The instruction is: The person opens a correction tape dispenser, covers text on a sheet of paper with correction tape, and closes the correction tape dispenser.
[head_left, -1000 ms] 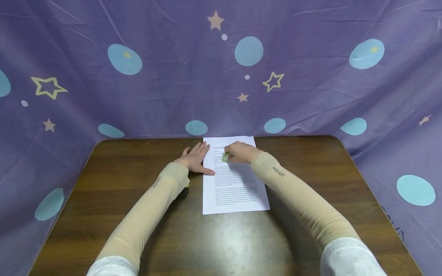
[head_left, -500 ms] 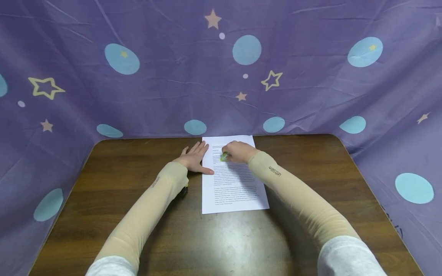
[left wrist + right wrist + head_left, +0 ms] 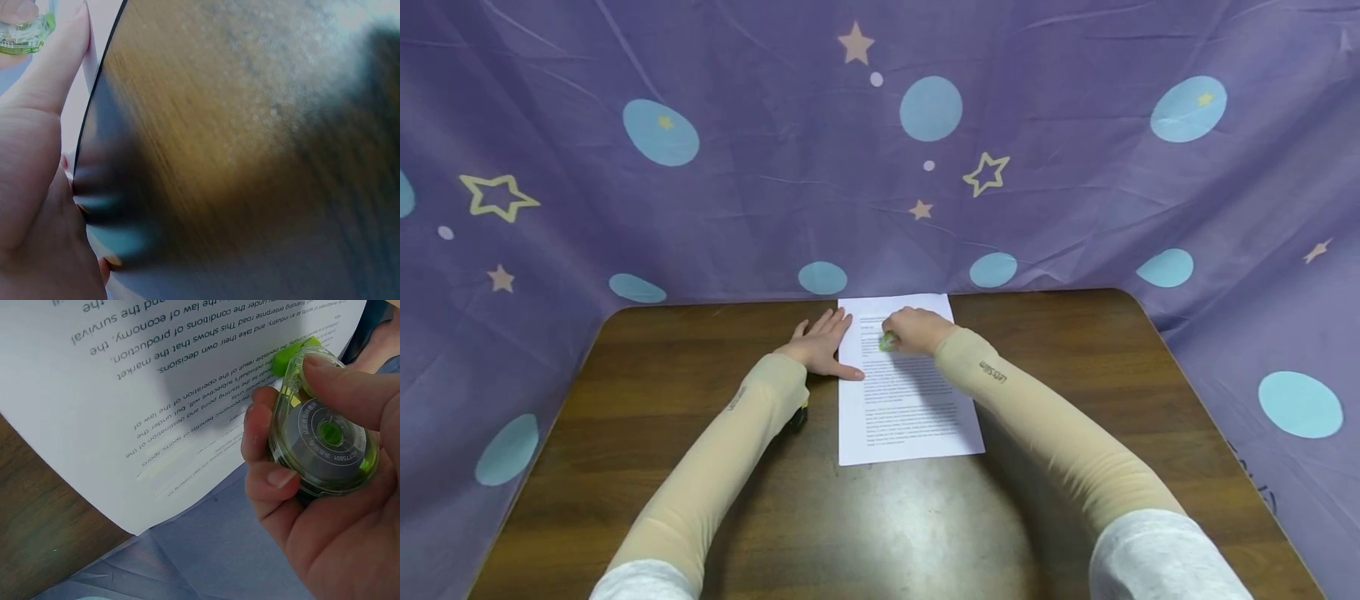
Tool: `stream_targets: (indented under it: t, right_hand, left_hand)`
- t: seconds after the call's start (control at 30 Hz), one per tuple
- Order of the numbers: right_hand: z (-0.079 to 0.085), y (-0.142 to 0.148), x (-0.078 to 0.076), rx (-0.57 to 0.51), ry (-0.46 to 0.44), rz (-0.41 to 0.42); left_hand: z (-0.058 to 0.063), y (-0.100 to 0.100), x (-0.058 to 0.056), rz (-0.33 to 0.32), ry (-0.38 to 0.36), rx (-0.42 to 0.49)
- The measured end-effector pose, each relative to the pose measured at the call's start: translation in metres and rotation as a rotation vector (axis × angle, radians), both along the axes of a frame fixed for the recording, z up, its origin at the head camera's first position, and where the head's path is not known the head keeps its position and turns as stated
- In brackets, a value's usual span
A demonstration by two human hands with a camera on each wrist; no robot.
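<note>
A printed sheet of paper (image 3: 925,425) lies at the far side of the table. My left hand (image 3: 822,346) is spread at its left edge, with thumb and fingertips resting on the sheet. My right hand (image 3: 921,330) grips a correction tape dispenser (image 3: 325,440), clear with green parts and a grey reel, between thumb and curled fingers. The dispenser's green tip (image 3: 287,359) is right at the printed lines in the upper part of the sheet. Pale strips (image 3: 164,464) show over some lines near the top. In the left wrist view, the dispenser's lower edge (image 3: 28,40) appears beyond my thumb.
A black and yellow object (image 3: 799,415) lies on the brown wooden table (image 3: 760,533), mostly hidden under my left wrist. A purple curtain (image 3: 737,208) with stars and blue dots hangs right behind the table's far edge and along both sides.
My right hand has shifted slightly left with the correction tape dispenser, mostly in the first half second. My left hand and the paper keep their places; the head view has shifted a little.
</note>
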State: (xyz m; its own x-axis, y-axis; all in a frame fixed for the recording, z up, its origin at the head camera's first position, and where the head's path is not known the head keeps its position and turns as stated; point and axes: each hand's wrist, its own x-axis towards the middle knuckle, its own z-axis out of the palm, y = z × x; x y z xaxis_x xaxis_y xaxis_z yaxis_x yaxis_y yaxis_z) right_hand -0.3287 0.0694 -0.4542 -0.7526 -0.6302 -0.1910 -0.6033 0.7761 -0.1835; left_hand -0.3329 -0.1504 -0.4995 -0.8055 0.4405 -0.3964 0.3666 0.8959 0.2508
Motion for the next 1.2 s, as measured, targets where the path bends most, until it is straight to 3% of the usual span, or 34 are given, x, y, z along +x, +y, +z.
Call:
stream_targets:
  t: [0.47,0.73,1.2]
  right_hand:
    - [-0.001,0.014,0.0,-0.027,-0.002,-0.005]
    - [-0.002,0.024,0.001,-0.04,-0.017,-0.012]
    - [-0.003,0.044,-0.001,-0.028,-0.03,-0.034]
  left_hand:
    - [0.006,0.002,0.005,0.0,0.012,-0.01]
    - [0.018,0.004,0.013,-0.017,0.035,0.005]
    - [0.018,0.004,0.014,-0.012,0.037,0.004]
